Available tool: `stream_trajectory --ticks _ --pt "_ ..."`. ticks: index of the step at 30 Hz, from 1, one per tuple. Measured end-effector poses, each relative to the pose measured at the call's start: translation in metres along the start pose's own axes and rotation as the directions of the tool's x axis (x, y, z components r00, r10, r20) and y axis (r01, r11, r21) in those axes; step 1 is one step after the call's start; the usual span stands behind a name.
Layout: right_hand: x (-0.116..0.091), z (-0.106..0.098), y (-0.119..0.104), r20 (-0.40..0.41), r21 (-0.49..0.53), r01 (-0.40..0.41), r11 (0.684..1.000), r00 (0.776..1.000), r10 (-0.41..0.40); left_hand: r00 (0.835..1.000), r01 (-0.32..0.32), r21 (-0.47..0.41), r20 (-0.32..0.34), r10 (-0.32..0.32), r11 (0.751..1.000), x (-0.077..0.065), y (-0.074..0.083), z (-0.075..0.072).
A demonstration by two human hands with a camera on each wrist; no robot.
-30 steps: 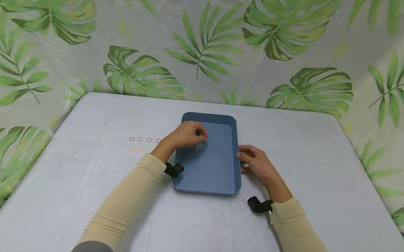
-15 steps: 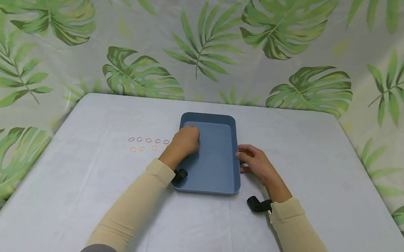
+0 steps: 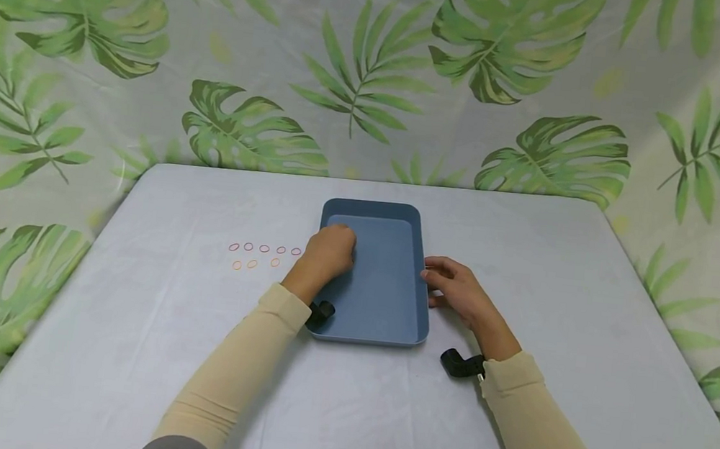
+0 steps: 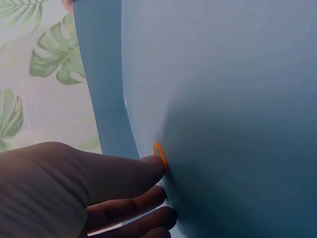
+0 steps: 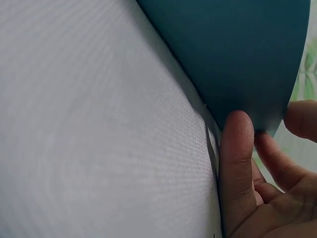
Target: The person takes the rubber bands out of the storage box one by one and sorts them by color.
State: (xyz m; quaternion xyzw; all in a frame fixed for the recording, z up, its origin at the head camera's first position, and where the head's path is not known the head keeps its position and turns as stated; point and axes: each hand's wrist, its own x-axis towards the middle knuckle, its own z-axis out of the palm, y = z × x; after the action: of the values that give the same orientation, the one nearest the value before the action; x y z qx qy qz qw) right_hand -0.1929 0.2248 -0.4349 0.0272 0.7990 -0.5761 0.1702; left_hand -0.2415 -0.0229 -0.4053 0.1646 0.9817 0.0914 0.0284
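Note:
My left hand [image 3: 331,252] reaches over the left side of a blue rectangular tray [image 3: 386,292]. In the left wrist view, its thumb and fingers pinch a small orange rubber band [image 4: 164,160], which stands on edge against the tray's floor. Part of that band is covered by the thumb tip. My right hand [image 3: 460,292] touches the outside of the tray's right wall with loosely bent fingers. The right wrist view shows its fingertips on the blue wall [image 5: 237,59].
On the white tablecloth [image 3: 127,347] left of the tray lie a row of several red bands [image 3: 265,244] and a row of orange bands [image 3: 252,260]. A leaf-print curtain [image 3: 374,74] hangs behind the table.
From above the tray's middle, my left hand has come left and down inside it, its back now turned to the head camera. The right hand and tray have not moved.

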Motion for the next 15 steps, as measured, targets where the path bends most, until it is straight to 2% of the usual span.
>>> stream_trajectory --ticks 10,15 --pt "0.001 0.001 -0.0001 -0.011 -0.009 -0.005 1.0 1.0 0.005 1.0 -0.01 0.026 0.014 0.01 1.0 -0.0008 0.0016 -0.0008" --pt "0.0014 -0.0003 -0.0001 -0.013 -0.009 -0.01 1.0 1.0 0.009 0.999 -0.041 -0.023 0.022 0.042 0.999 -0.0007 0.0004 -0.002"
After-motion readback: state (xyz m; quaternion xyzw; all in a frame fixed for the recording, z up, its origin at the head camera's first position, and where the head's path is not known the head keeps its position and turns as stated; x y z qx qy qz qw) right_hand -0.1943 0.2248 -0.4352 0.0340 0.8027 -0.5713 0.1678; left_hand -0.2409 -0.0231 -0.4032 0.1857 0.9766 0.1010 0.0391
